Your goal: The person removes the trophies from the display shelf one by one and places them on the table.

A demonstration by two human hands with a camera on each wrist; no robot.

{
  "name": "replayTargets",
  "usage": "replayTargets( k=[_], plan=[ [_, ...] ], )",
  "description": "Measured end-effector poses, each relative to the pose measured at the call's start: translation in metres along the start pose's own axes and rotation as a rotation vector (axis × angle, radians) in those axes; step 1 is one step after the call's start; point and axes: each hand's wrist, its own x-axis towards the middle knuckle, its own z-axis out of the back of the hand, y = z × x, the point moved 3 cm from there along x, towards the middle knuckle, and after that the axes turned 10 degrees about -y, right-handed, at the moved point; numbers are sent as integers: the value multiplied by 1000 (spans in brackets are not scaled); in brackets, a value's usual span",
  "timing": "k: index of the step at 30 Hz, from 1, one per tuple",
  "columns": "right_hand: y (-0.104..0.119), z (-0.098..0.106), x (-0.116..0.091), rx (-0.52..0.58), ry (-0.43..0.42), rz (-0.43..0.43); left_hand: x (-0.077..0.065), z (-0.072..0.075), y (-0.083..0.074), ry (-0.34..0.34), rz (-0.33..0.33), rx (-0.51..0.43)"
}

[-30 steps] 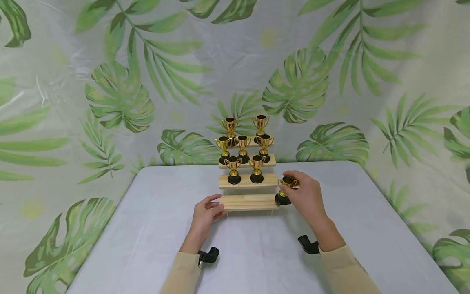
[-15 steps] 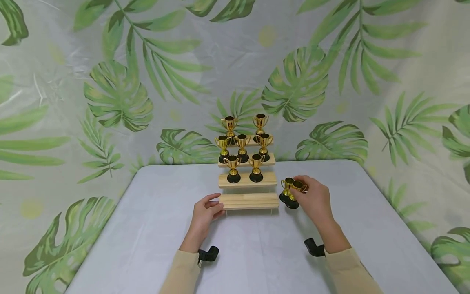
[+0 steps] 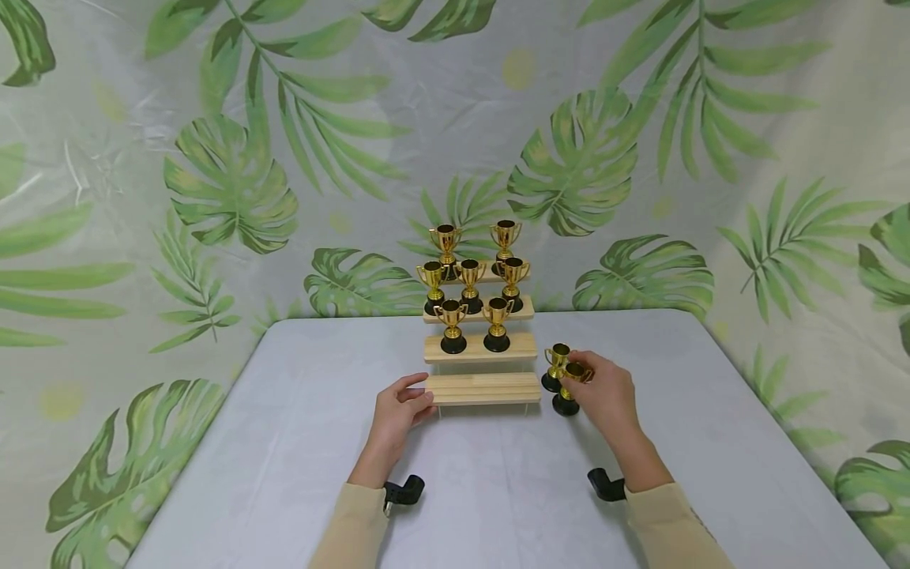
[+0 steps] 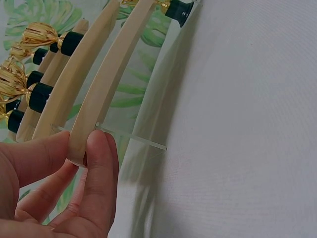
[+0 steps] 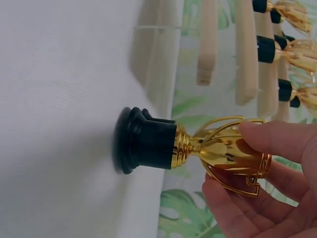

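Observation:
My left hand (image 3: 400,411) pinches the left end of the lowest wooden step (image 3: 483,389) of a tiered stand; the left wrist view shows thumb and fingers on either side of the board (image 4: 101,84). To the right of the stand, my right hand (image 3: 604,395) holds a small gold trophy cup (image 5: 228,151) by its bowl, thumb on one side and fingers on the other. The cup is upright, its black base (image 3: 565,405) right at the table. Just behind it stands a second gold trophy (image 3: 556,363), partly hidden by the held one.
Several gold trophies stand on the upper steps: two on the second step (image 3: 475,348), three on the third step (image 3: 526,310), two on the top step (image 3: 476,273). Clear legs hold up the stand on the white-covered table (image 3: 320,379). A leaf-print cloth (image 3: 455,118) hangs behind.
My right hand has moved from the lowest step's right end rightward and toward me, lowering the held trophy. A second trophy now shows behind it. The left hand stays put.

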Motion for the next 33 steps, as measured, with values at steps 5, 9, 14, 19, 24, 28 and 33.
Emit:
replayTargets(
  k=[5, 9, 14, 19, 24, 28, 33],
  plan=[
    [-3, -2, -1, 1, 3, 11, -1, -1, -1, 0, -1, 0],
    [-5, -3, -2, 5, 4, 15, -1, -2, 0, -8, 8, 6],
    [-7, -3, -4, 14, -1, 19, -1, -1, 1, -12, 11, 14],
    [-9, -4, -5, 4, -4, 28, 1, 0, 2, -7, 4, 4],
    [-10, -4, -5, -7, 5, 27, 3, 1, 3, 0, 12, 9],
    [-11, -5, -4, -11, 32, 26, 0, -1, -2, 9, 21, 16],
    [-10, -3, -3, -41, 69, 30, -14, -2, -16, 19, 9, 14]
  ],
)
